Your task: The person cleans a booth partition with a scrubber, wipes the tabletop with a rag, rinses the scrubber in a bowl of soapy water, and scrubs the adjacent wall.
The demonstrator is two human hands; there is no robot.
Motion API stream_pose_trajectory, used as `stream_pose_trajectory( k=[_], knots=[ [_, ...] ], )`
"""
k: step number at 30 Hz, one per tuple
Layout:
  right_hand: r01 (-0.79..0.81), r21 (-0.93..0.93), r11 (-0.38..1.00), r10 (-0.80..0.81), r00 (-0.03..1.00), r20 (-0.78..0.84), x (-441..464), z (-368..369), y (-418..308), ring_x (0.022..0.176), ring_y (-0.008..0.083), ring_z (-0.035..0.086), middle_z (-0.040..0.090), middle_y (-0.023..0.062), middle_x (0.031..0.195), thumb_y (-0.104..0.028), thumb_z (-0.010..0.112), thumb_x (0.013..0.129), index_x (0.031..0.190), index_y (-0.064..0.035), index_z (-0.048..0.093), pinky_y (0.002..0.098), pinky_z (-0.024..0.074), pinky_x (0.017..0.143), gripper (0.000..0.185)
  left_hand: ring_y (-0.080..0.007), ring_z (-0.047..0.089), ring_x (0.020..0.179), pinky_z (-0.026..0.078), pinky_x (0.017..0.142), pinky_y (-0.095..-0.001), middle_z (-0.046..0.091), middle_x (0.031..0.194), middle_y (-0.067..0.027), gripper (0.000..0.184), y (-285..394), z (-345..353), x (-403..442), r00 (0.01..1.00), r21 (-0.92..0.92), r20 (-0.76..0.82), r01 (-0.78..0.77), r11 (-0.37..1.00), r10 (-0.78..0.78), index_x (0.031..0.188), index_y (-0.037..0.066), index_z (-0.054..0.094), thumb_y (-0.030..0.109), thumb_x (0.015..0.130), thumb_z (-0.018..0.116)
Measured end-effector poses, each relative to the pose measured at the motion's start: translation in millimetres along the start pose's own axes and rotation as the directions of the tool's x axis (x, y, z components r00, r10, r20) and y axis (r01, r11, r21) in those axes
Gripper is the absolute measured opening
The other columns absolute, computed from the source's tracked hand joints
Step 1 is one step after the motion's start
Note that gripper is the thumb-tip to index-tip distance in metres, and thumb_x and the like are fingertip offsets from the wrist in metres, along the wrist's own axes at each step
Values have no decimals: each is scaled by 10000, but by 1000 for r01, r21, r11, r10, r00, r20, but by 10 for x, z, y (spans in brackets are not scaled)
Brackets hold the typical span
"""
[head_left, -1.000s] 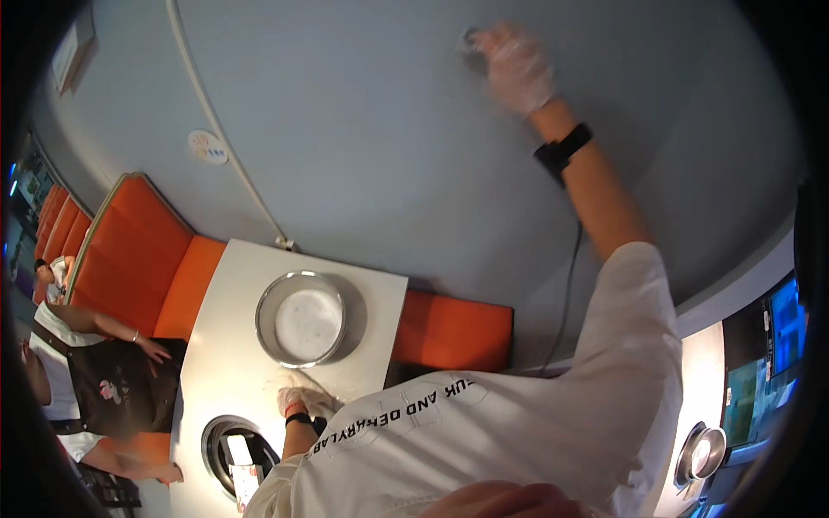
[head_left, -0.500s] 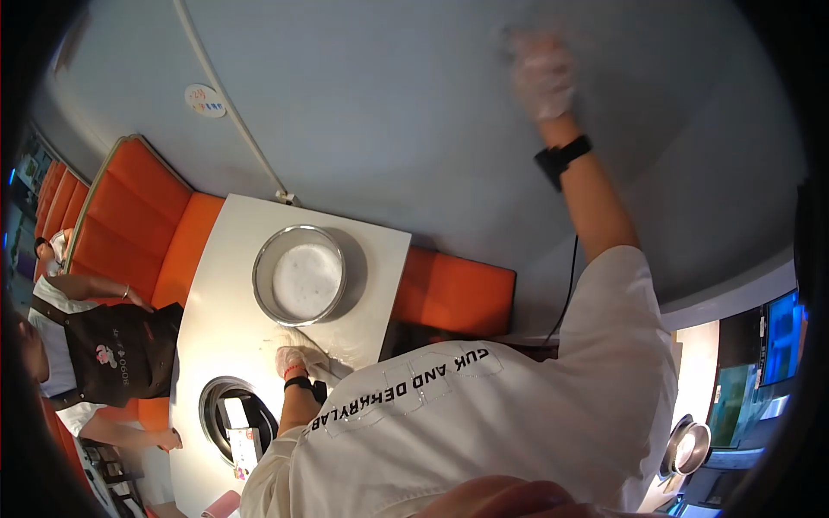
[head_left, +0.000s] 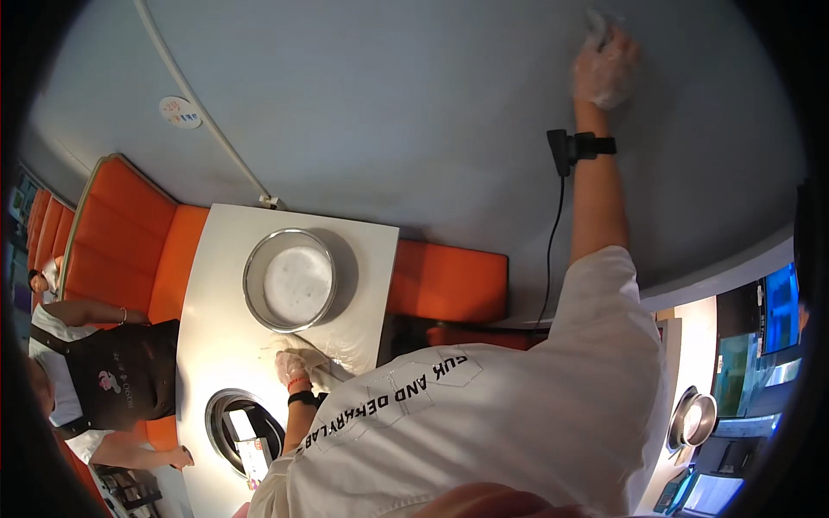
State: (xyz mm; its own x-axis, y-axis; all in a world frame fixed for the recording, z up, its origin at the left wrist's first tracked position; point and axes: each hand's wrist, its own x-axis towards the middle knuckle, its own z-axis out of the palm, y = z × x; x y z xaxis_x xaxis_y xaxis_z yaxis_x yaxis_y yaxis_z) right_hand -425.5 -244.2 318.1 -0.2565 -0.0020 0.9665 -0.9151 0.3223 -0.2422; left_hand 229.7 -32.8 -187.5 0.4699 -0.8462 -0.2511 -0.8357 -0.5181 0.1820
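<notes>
High on the grey wall, my right hand wears a clear plastic glove, with its fingers closed on a small grey pad. The pad is against the wall; its exact kind is unclear. My left hand, also gloved, rests on the white table with its fingers laid out. Beside it lies a crumpled pale cloth or film. A round metal basin holding white, foamy liquid stands just beyond that hand.
A round dark recess in the table has a white box over it. A person in a dark apron is at the left. Orange benches flank the table. A black cable hangs from my right wrist strap. Another metal pot stands far right.
My right hand has moved rightward along the wall with the grey pad and is now sharper. My left hand has stayed on the table. The view has shifted a little.
</notes>
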Motion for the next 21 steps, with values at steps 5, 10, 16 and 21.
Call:
stream_pose_trajectory(
  k=[5,10,16,21],
  knots=[
    [616,-533,580,-690,719,80,-1182,328,-54,693,193,584,606,82,868,-239,557,930,998,-84,611,309,521,582,178,-249,616,909,484,808,-362,684,884,-93,209,-449,932,316,930,-270,-249,-334,903,270,767,97,697,247,820,562],
    [696,102,711,-700,714,17,-799,10,-172,590,147,556,607,64,794,-233,498,983,923,-69,622,278,507,524,214,-253,622,917,492,806,-362,688,895,-98,195,-185,401,367,994,6,54,-94,996,94,774,98,703,248,806,581],
    [244,-385,890,-316,939,-133,1020,-305,306,935,255,613,614,109,1044,-343,510,958,1082,-96,643,374,534,785,307,-257,631,925,500,804,-362,692,909,-105,182,-148,329,331,993,40,88,-76,996,72,783,100,709,248,790,604],
    [53,-692,720,-169,980,-101,1163,161,441,975,267,602,598,114,1042,-342,507,963,1163,-119,612,409,521,842,317,-261,638,932,508,802,-362,695,920,-110,174,-138,315,383,993,63,104,-61,996,54,790,102,715,249,777,623]
  ],
)
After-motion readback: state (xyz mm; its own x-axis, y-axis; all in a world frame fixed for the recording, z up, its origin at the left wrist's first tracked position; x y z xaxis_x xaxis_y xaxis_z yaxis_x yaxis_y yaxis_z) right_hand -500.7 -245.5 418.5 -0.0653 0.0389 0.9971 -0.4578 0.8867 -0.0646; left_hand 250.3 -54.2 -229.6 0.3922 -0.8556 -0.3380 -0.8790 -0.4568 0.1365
